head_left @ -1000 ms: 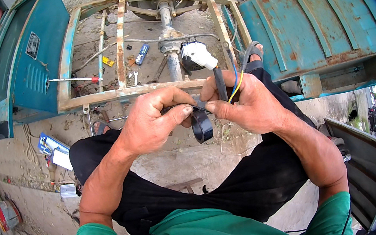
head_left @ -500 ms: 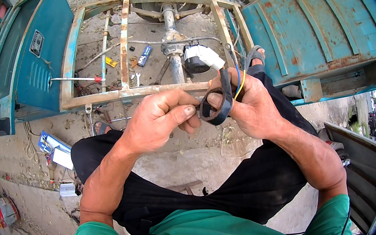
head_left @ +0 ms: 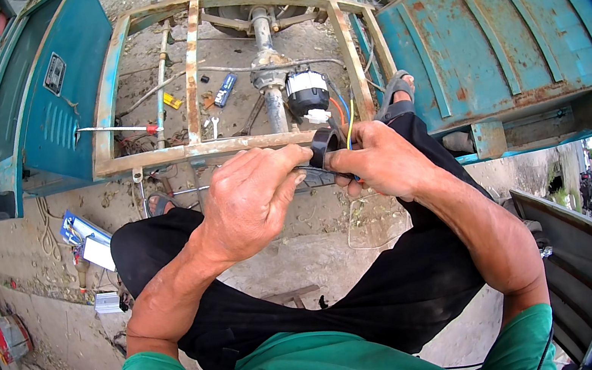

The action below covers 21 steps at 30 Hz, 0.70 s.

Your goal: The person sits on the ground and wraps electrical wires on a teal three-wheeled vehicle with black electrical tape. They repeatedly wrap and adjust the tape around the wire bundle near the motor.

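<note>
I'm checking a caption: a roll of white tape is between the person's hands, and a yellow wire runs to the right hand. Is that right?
No: the head view shows the roll of tape is black, not white. It is between the left hand and right hand, with the yellow wire running to the latter.

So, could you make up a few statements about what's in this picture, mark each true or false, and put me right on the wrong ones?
1. The black tape roll is between the left hand and the right hand. True.
2. The person wears a red shirt. False: the shirt is green.
3. A yellow wire runs to the right hand. True.
4. The spanner is in the left hand. False: the spanner lies on the ground.
5. The blue box shows through the metal frame. True.
</note>
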Available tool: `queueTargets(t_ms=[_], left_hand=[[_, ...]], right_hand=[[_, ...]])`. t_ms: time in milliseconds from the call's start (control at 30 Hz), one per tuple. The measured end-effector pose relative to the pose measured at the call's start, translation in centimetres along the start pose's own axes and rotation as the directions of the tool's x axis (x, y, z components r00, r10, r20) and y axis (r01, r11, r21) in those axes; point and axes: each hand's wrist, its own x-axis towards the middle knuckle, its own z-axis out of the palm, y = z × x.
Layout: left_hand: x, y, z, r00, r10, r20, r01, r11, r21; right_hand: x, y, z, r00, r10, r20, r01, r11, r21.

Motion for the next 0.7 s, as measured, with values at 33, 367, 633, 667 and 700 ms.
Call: queueTargets(t_ms=[33,367,633,667,700], left_hand=[[0.0,0.0,0.1,1.0,0.004,-0.004,-0.004,1.0,0.001],[0.5,-0.8,-0.8,0.989,-0.11,0.103,0.126,0.979,-0.163],[0.3,-0.7,-1.4,0.796,-0.488,0.358,0.605,0.636,-0.479],[0.3,-0.5,-1.3,0.799,-0.501,0.333,0.601,0.637,-0.482],[0.3,-0.3,-1.4,0.807,-0.496,0.321,0.591,0.661,-0.462]], right_hand=[[0.0,0.0,0.0,1.0,0.0,0.007,0.0,1.0,0.013],[-0.9,0.5,0.4,0.937,-0.332,-0.112,0.318,0.94,-0.123],[-1.6,0.3,1.2,0.84,-0.542,-0.037,0.542,0.84,-0.009],[-1.7,0.2,1.2,0.818,-0.575,-0.024,0.574,0.818,-0.049],[-1.7,0.1,1.2,0.797,-0.603,-0.035,0.598,0.796,-0.089]])
